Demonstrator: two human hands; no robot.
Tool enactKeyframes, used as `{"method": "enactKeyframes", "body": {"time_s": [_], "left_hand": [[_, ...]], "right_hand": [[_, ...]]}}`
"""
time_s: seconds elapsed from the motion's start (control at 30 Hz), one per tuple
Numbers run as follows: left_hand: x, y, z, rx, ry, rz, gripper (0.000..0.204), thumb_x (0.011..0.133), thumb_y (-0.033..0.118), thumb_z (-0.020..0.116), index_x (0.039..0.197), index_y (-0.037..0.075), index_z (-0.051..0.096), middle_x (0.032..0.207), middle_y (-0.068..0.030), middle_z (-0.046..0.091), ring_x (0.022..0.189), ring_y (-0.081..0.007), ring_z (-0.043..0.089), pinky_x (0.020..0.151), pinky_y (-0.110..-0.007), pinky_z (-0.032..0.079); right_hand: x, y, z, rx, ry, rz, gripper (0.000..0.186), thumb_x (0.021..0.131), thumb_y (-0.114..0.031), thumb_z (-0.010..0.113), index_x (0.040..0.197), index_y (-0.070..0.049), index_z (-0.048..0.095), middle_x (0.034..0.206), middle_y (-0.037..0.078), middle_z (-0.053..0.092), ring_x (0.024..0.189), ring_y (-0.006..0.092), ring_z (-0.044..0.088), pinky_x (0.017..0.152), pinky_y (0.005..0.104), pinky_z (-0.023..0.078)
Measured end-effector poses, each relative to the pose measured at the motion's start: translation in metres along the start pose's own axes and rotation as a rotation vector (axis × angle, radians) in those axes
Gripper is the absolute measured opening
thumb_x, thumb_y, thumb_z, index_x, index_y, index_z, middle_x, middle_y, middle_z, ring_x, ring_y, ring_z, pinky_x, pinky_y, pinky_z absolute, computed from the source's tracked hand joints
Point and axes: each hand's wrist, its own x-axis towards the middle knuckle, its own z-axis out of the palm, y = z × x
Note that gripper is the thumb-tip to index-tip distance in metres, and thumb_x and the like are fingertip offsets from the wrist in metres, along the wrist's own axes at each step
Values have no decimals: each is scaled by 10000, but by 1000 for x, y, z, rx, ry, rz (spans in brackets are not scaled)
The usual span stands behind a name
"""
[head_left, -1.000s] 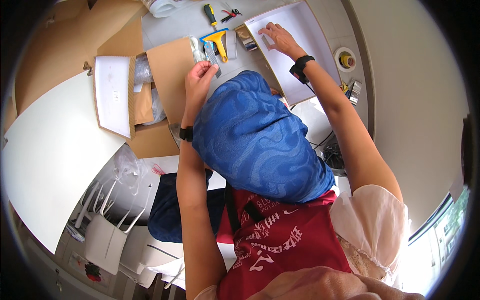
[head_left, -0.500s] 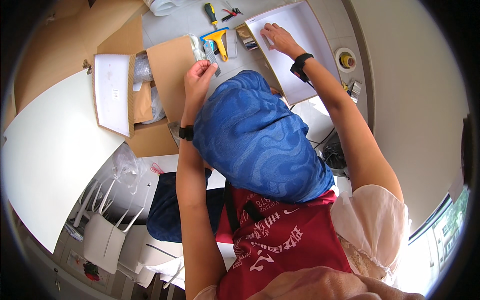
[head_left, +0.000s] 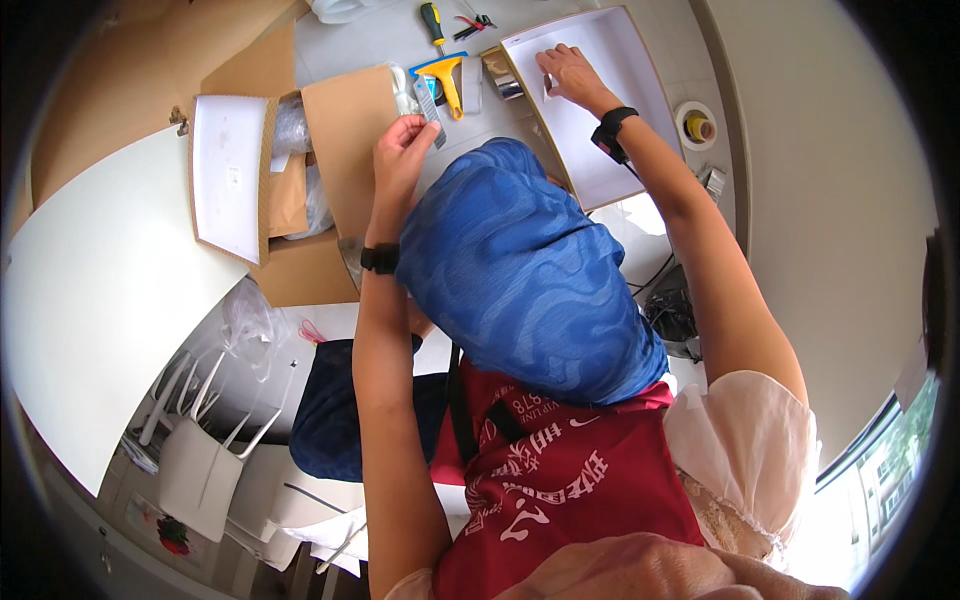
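Note:
My left hand [head_left: 403,150] pinches a slim grey utility knife [head_left: 431,108] between thumb and fingers, beside the edge of a cardboard box [head_left: 350,140]. My right hand [head_left: 580,80] reaches into a shallow box with a white inside [head_left: 625,130]. Its fingers are bent together near the box's left side, around a small pale piece too unclear to name. Just past the knife lies a yellow scraper with a blue edge [head_left: 445,80]. My knee in blue patterned cloth [head_left: 520,270] rises between my arms.
A dark-handled screwdriver [head_left: 432,22] and red-handled pliers [head_left: 470,27] lie on the floor at the back. Rolls of tape [head_left: 695,126] rest right of the white box. At left are a white box lid [head_left: 230,180], a white panel [head_left: 110,300] and stacked white chairs [head_left: 205,470].
The view has shifted slightly, so the floor things sit a little further right and lower. Both hands keep nearly the same pose, and the knife stays in my left hand.

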Motion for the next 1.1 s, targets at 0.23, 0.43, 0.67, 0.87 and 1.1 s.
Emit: {"method": "enactKeyframes", "body": {"time_s": [0.23, 0.43, 0.67, 0.87, 1.1], "left_hand": [[1, 0, -1, -59, -3, 15, 151, 909, 101, 722, 996, -8, 665, 896, -7, 662, 818, -69, 590, 749, -218, 462], [-9, 9, -5, -78, 37, 12, 145, 898, 102, 732, 984, 6, 666, 879, 8, 654, 796, -60, 570, 737, -214, 450], [-18, 38, -13, -24, 66, 221, 120, 900, 105, 733, 958, 20, 672, 875, 7, 660, 800, -57, 586, 743, -222, 474], [-40, 85, -14, 73, 112, 375, 109, 890, 88, 737, 948, 19, 676, 868, -3, 675, 810, -71, 613, 757, -235, 499], [-101, 91, -49, 88, 182, 308, 104, 913, 112, 725, 958, 35, 670, 892, 18, 659, 831, -62, 590, 782, -232, 466]], "right_hand": [[-9, 16, 2, 288, -5, 14, 224, 744, -101, 791, 897, -104, 628, 828, 47, 683, 893, 270, 643, 848, 415, 477], [-30, 30, -8, 690, 31, 247, 224, 794, -122, 785, 1006, -107, 711, 843, 42, 711, 797, 164, 660, 746, 325, 527], [-35, 19, -98, 1137, 233, 546, 263, 886, -157, 787, 1104, -29, 713, 972, 13, 711, 900, 84, 639, 832, 218, 500], [5, -9, -155, 1153, 78, 274, 226, 900, -128, 763, 1099, -38, 707, 963, 14, 712, 879, 85, 645, 803, 215, 512], [48, -55, -88, 1264, 40, 223, 185, 885, -89, 756, 1058, -34, 720, 916, 17, 723, 821, 89, 650, 750, 238, 524]]}}
